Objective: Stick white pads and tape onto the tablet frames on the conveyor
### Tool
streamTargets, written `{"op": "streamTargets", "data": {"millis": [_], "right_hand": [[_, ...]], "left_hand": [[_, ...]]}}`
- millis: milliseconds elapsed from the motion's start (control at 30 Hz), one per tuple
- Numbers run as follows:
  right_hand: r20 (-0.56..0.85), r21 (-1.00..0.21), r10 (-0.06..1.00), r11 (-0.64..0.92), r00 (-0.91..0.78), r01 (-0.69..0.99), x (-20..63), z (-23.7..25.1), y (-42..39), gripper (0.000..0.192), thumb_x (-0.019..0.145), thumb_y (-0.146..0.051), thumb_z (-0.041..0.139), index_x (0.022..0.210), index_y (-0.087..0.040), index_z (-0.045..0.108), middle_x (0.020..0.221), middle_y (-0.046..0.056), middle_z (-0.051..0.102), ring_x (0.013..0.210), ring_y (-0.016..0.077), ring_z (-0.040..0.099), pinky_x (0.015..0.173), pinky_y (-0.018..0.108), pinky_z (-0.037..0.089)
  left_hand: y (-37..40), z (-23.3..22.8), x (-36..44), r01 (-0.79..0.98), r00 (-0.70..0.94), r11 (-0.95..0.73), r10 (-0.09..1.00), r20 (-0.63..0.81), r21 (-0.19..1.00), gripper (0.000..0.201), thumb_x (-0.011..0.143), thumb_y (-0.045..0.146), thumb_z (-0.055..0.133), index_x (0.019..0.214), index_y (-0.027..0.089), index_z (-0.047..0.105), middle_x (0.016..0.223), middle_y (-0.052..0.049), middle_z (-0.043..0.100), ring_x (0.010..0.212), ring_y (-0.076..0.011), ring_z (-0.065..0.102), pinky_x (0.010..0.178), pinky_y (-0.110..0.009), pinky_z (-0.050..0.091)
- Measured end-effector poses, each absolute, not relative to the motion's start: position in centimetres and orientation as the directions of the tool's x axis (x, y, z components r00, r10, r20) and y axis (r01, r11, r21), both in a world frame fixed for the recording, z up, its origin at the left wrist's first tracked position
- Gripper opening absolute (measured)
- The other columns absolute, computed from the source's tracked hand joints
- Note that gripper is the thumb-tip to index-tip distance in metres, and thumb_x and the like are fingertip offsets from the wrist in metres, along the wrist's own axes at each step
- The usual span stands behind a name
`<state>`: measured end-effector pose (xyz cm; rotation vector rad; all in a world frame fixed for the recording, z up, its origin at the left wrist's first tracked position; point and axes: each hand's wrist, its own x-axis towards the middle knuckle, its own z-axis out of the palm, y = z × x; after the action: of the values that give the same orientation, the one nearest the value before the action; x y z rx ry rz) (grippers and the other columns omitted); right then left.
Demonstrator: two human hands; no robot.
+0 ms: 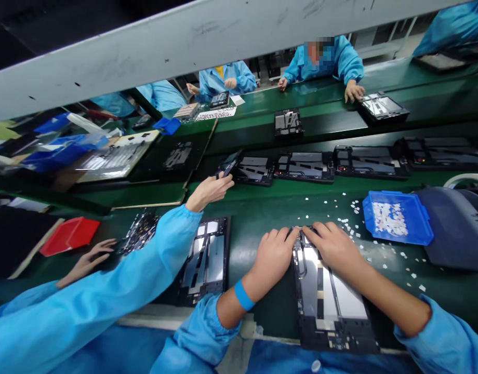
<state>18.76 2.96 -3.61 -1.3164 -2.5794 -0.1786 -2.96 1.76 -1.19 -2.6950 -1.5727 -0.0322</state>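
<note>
An open tablet chassis (328,296) with silver plates lies lengthwise on the green bench in front of me. My left hand (274,254) rests on its far left corner, fingertips pressing the top edge. My right hand (334,244) presses the same top edge from the right, fingers curled down. The fingertips of both hands meet at the chassis's far end. Whether a small part sits under them is hidden. A blue band circles my left wrist.
A blue tray (397,217) of small white pieces sits right, with pieces scattered around it. A co-worker's sleeve (106,291) crosses left, hand (210,189) reaching to chassis on the conveyor (305,167). Another chassis (206,259) lies left. A red bin (69,235) sits far left.
</note>
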Motion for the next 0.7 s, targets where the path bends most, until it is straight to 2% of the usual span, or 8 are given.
{"op": "streamTargets", "data": {"millis": [100, 200, 267, 333, 500, 600, 700], "right_hand": [[0.248, -0.007, 0.796, 0.572, -0.553, 0.820, 18.7, -3.7, 3.0, 0.048, 0.092, -0.007, 0.059, 0.138, -0.019, 0.066, 0.117, 0.012, 0.069, 0.093, 0.0252, 0.052, 0.078, 0.036, 0.046], [0.247, -0.014, 0.794, 0.576, -0.555, 0.817, 18.7, -3.7, 3.0, 0.048, 0.092, -0.007, 0.059, 0.138, -0.018, 0.066, 0.117, 0.012, 0.069, 0.093, 0.0253, 0.052, 0.080, 0.036, 0.046], [0.253, -0.019, 0.789, 0.583, -0.560, 0.812, 18.8, -3.7, 3.0, 0.046, 0.093, -0.008, 0.059, 0.138, -0.018, 0.067, 0.117, 0.013, 0.068, 0.094, 0.0253, 0.051, 0.080, 0.035, 0.045], [0.262, -0.024, 0.786, 0.585, -0.560, 0.810, 18.8, -3.7, 3.0, 0.044, 0.094, -0.010, 0.060, 0.137, -0.018, 0.067, 0.116, 0.013, 0.068, 0.094, 0.0250, 0.051, 0.079, 0.035, 0.044], [0.261, -0.025, 0.790, 0.580, -0.555, 0.814, 18.8, -3.7, 3.0, 0.042, 0.095, -0.013, 0.060, 0.136, -0.019, 0.068, 0.114, 0.013, 0.068, 0.093, 0.0251, 0.050, 0.078, 0.037, 0.042], [0.256, -0.012, 0.796, 0.570, -0.548, 0.822, 18.8, -3.5, 3.1, 0.041, 0.096, -0.014, 0.058, 0.136, -0.021, 0.068, 0.113, 0.013, 0.067, 0.093, 0.0251, 0.050, 0.076, 0.037, 0.039], [0.254, -0.004, 0.804, 0.557, -0.538, 0.831, 18.7, -3.3, 3.0, 0.039, 0.098, -0.015, 0.057, 0.135, -0.022, 0.069, 0.110, 0.012, 0.067, 0.092, 0.0245, 0.050, 0.075, 0.037, 0.035]], "left_hand": [[1.7, -1.7, -3.3, 0.880, 0.454, -0.456, 0.890, 0.050, 0.131, 0.053, 0.100, 0.013, 0.051, 0.153, 0.020, 0.050, 0.127, -0.011, 0.071, 0.105, -0.0249, 0.067, 0.090, -0.041, 0.056], [1.7, -2.4, -3.7, 0.862, 0.355, -0.361, 0.931, 0.084, 0.356, 0.053, 0.099, 0.012, 0.049, 0.151, 0.016, 0.051, 0.128, -0.012, 0.073, 0.114, -0.0246, 0.068, 0.103, -0.043, 0.055], [1.6, -2.8, -3.9, 0.825, 0.285, -0.286, 0.955, 0.079, 0.487, 0.051, 0.098, 0.015, 0.050, 0.150, 0.016, 0.053, 0.128, -0.012, 0.074, 0.114, -0.0240, 0.069, 0.104, -0.043, 0.056], [1.4, -3.0, -4.0, 0.789, 0.241, -0.231, 0.969, 0.059, 0.569, 0.051, 0.097, 0.018, 0.052, 0.148, 0.018, 0.055, 0.126, -0.011, 0.074, 0.110, -0.0234, 0.070, 0.102, -0.043, 0.057], [1.6, -3.0, -3.8, 0.724, 0.180, -0.147, 0.983, 0.022, 0.673, 0.048, 0.097, 0.023, 0.056, 0.145, 0.019, 0.059, 0.119, -0.008, 0.075, 0.099, -0.0212, 0.069, 0.100, -0.041, 0.056], [3.1, -3.4, -3.4, 0.589, 0.147, -0.017, 0.985, -0.086, 0.808, 0.046, 0.095, 0.026, 0.059, 0.140, 0.019, 0.062, 0.102, -0.004, 0.074, 0.086, -0.0178, 0.066, 0.087, -0.033, 0.055], [4.9, -3.9, -2.9, 0.432, 0.154, 0.116, 0.968, -0.200, 0.894, 0.029, 0.091, 0.025, 0.063, 0.117, 0.016, 0.072, 0.079, 0.000, 0.067, 0.073, -0.0147, 0.060, 0.070, -0.025, 0.049]]}}
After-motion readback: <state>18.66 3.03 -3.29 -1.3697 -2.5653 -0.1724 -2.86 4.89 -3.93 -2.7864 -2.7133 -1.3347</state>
